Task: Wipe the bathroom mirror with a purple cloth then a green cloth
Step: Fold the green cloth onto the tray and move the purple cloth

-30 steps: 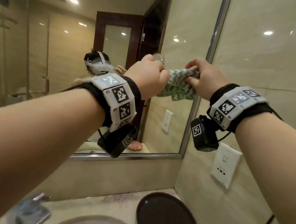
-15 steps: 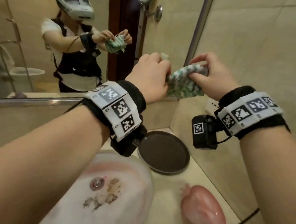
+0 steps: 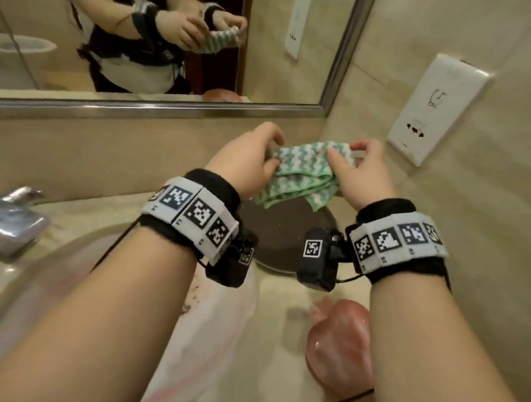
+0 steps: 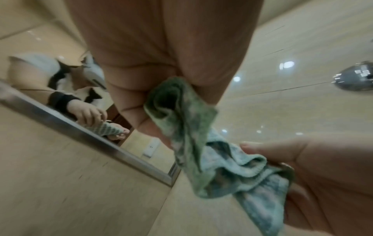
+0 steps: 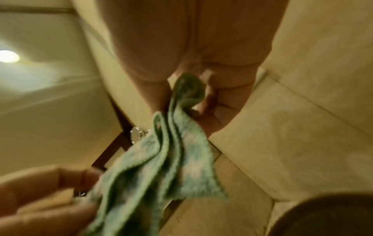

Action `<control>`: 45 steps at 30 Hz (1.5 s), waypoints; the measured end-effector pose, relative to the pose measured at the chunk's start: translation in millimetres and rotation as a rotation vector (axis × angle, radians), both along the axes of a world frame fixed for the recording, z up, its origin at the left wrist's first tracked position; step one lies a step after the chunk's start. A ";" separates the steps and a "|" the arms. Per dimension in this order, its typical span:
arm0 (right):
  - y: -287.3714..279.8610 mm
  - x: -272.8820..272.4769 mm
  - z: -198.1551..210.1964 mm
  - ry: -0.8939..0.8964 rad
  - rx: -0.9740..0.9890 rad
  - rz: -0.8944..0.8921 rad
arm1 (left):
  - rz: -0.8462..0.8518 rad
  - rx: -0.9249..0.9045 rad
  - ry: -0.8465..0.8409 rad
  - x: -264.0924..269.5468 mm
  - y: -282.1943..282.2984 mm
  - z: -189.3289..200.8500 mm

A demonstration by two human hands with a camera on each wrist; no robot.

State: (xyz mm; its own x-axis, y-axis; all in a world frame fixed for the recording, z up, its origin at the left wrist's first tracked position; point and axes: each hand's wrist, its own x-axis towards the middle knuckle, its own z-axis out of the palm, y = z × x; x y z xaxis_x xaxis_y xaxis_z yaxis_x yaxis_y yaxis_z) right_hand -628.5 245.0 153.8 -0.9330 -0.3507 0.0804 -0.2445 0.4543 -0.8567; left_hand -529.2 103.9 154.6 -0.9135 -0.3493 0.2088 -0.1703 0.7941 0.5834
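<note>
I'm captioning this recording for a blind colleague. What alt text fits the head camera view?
Two hands hold a green and white cloth between them above a dark round tray on a bathroom counter: the left hand and right hand each pinch an end. The mirror behind reflects the person holding the cloth; a pink object lies on the counter.

The beige stone vanity counter (image 3: 283, 298) carries a round dark brown tray (image 3: 282, 230) at its back right corner. A crumpled pink-purple cloth (image 3: 339, 345) lies along the right edge — nearer the front. A silver faucet (image 3: 10, 216) stands at the back left.
</note>
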 end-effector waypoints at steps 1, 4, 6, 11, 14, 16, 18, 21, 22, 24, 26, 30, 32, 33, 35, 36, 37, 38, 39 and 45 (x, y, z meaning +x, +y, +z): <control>-0.6 -5.0 -12.0 -0.080 -0.038 0.007 | 0.006 0.051 -0.013 -5.9 -1.7 -9.4; -2.0 -22.0 -47.4 -0.218 -0.046 0.047 | -0.004 0.121 -0.076 -26.9 -8.3 -35.2; -5.0 -32.3 -66.1 -0.242 -0.020 0.030 | -0.014 0.122 -0.125 -42.0 -13.8 -50.8; -18.9 -66.7 -99.1 -0.222 0.144 -0.027 | -0.027 0.144 -0.247 -83.4 -31.7 -93.1; -38.6 -84.3 -120.4 -0.233 0.213 -0.016 | -0.011 0.130 -0.314 -106.3 -43.6 -114.9; -51.8 -94.9 -137.7 -0.246 0.255 -0.006 | 0.005 0.119 -0.361 -120.5 -51.5 -128.9; -61.4 -105.5 -152.8 -0.260 0.287 -0.010 | 0.003 0.107 -0.418 -132.0 -58.3 -142.1; -69.7 -121.8 -171.3 -0.269 0.338 -0.008 | -0.013 0.108 -0.493 -143.0 -66.2 -159.4; -71.7 -126.4 -176.5 -0.268 0.351 -0.005 | -0.020 0.100 -0.510 -145.9 -68.8 -163.5; -74.7 -133.4 -185.5 -0.268 0.373 -0.008 | -0.041 0.078 -0.556 -151.8 -74.1 -169.6; -76.1 -137.5 -193.4 -0.274 0.402 -0.007 | -0.059 0.051 -0.617 -157.2 -78.0 -174.0; -76.0 -140.3 -205.0 -0.273 0.477 -0.024 | -0.093 -0.056 -0.680 -160.3 -79.1 -182.3; -76.8 -138.2 -206.6 -0.254 0.512 -0.039 | -0.095 -0.094 -0.721 -158.8 -77.2 -184.2; -77.3 -135.8 -205.9 -0.235 0.530 -0.051 | -0.083 -0.106 -0.737 -157.5 -75.3 -183.8; -78.9 -129.9 -201.9 -0.187 0.541 -0.076 | -0.056 -0.122 -0.735 -155.3 -71.6 -181.3; -79.6 -126.7 -198.8 -0.168 0.528 -0.085 | -0.048 -0.124 -0.724 -154.0 -70.1 -179.7; -80.3 -123.7 -195.3 -0.154 0.511 -0.092 | -0.042 -0.120 -0.713 -152.4 -68.8 -177.0; -80.6 -120.9 -191.4 -0.145 0.495 -0.094 | -0.040 -0.112 -0.704 -150.6 -68.4 -174.2; -80.2 -118.0 -187.1 -0.142 0.487 -0.093 | -0.039 -0.101 -0.698 -148.6 -68.5 -170.6; -75.4 -95.0 -150.5 -0.071 0.424 -0.074 | -0.015 -0.090 -0.603 -125.8 -69.8 -133.7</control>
